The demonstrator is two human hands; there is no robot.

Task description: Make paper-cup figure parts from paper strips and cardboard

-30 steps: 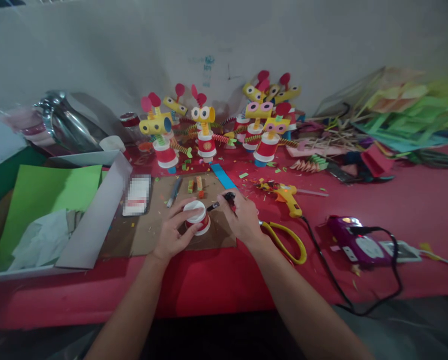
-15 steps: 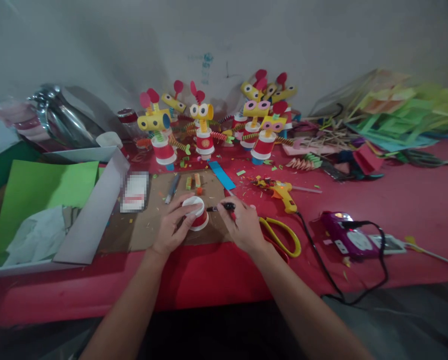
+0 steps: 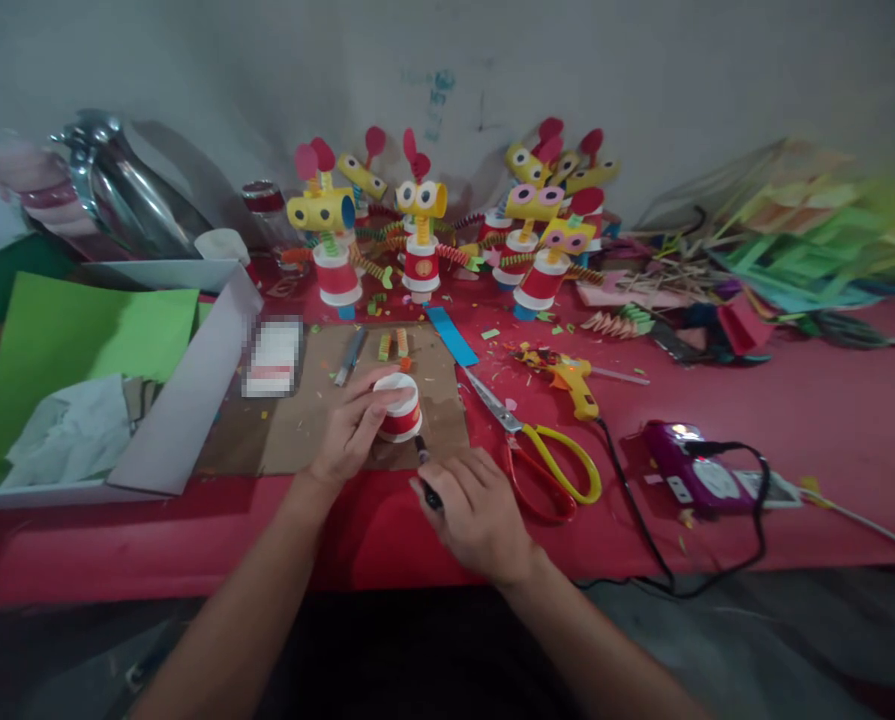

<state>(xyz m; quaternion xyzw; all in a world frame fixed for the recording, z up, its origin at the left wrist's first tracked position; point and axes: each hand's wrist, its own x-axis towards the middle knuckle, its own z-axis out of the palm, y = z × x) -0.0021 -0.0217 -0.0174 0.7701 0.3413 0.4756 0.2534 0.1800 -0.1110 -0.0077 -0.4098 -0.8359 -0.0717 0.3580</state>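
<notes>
A red and white paper cup (image 3: 400,418) stands upside down on the brown cardboard (image 3: 297,430). My left hand (image 3: 349,430) is closed around its left side, fingers over the white base. In my right hand (image 3: 473,505), to the lower right, a slim black-handled tool (image 3: 430,490) is gripped; its dark tip points up at the cup's lower rim. Whether the tip touches the cup, and the tool's exact kind, I cannot tell. Scissors (image 3: 533,435) with yellow and red handles lie right of my right hand. Short folded paper strips (image 3: 393,347) and a craft knife (image 3: 351,357) lie beyond the cup.
Several paper-cup figures (image 3: 419,268) stand along the back. A yellow glue gun (image 3: 571,380) lies at right, its black cord running toward a purple power box (image 3: 694,470). At left is an open box (image 3: 169,430) with green paper; a blue strip (image 3: 451,336) lies behind the scissors.
My right hand and the tool have swung down toward me, from the cup's right side to its lower right. The scissors show fully now. The whole view has shifted slightly.
</notes>
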